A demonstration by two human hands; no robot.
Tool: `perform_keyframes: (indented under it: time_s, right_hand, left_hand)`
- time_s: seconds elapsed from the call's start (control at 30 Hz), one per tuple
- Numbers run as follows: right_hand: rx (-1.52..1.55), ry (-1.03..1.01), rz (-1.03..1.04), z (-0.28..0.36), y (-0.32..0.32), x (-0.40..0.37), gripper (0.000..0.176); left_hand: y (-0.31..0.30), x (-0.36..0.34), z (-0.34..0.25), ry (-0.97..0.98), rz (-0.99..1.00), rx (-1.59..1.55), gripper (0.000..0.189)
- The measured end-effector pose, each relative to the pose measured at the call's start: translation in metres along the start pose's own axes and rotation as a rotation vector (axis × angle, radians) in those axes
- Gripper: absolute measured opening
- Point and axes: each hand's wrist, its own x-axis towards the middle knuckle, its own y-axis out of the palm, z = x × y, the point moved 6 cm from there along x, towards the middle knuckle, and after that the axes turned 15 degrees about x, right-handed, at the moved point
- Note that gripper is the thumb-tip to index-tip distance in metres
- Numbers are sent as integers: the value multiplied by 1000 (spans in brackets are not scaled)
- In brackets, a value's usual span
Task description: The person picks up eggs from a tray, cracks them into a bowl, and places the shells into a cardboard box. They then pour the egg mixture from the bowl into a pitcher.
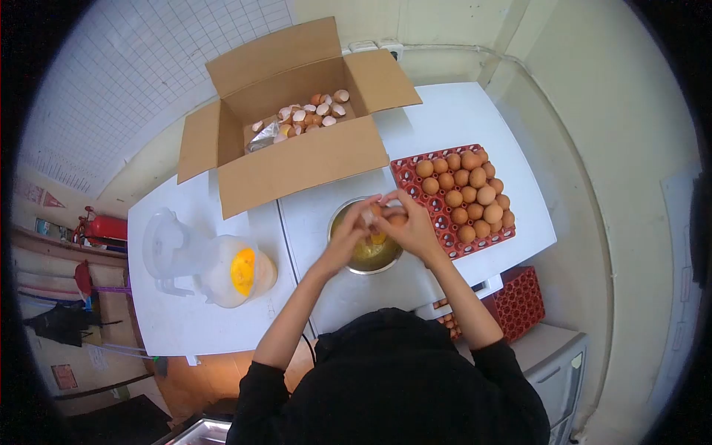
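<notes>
Over a metal bowl (365, 271) my two hands are close together, fingers closed around a broken egg. My left hand (345, 239) grips one eggshell half (369, 214), its pale inside partly showing. In my right hand (415, 230) is the other brown eggshell half (398, 220), partly covered by the fingers. An orange yolk (378, 238) shows between the hands, just under the shells. Pale yellowish liquid (368, 256) lies in the bowl. To the right of my right hand is a red egg tray (406, 173) holding many brown eggs (469, 194), with several bare cups on its left side.
An open cardboard box (304, 165) with cracked eggshells (311, 115) stands behind the bowl. At left are a clear jug (215, 282) with orange yolks (242, 271) and another clear plastic container (165, 245). Red trays (519, 300) sit below the white table's (185, 326) right edge.
</notes>
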Motion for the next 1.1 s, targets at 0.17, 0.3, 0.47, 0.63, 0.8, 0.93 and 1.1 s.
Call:
perform_keyframes:
  time_s: [0.17, 0.3, 0.47, 0.63, 0.8, 0.93, 1.1]
  right_hand:
    - [363, 118, -59, 39, -13, 34, 30]
    - [477, 161, -244, 35, -68, 23, 24]
    - [305, 202, -509, 18, -141, -38, 23]
    - [230, 256, -592, -2, -181, -82, 16]
    - [197, 280, -609, -13, -190, -101, 16]
    - [178, 291, -632, -22, -191, -108, 21]
    - [172, 406, -589, -26, -180, -106, 33]
  left_hand:
    - [-81, 70, -23, 103, -306, -100, 29]
    - [-149, 134, -67, 324, -499, 792, 27]
    - [-85, 140, -76, 464, -595, 925, 25]
    - [48, 146, -32, 349, 14, 743, 36]
    - [94, 147, 14, 436, -49, 966, 54]
    - [105, 154, 10, 438, -108, 1040, 62]
    - [119, 167, 14, 511, -244, 1079, 53]
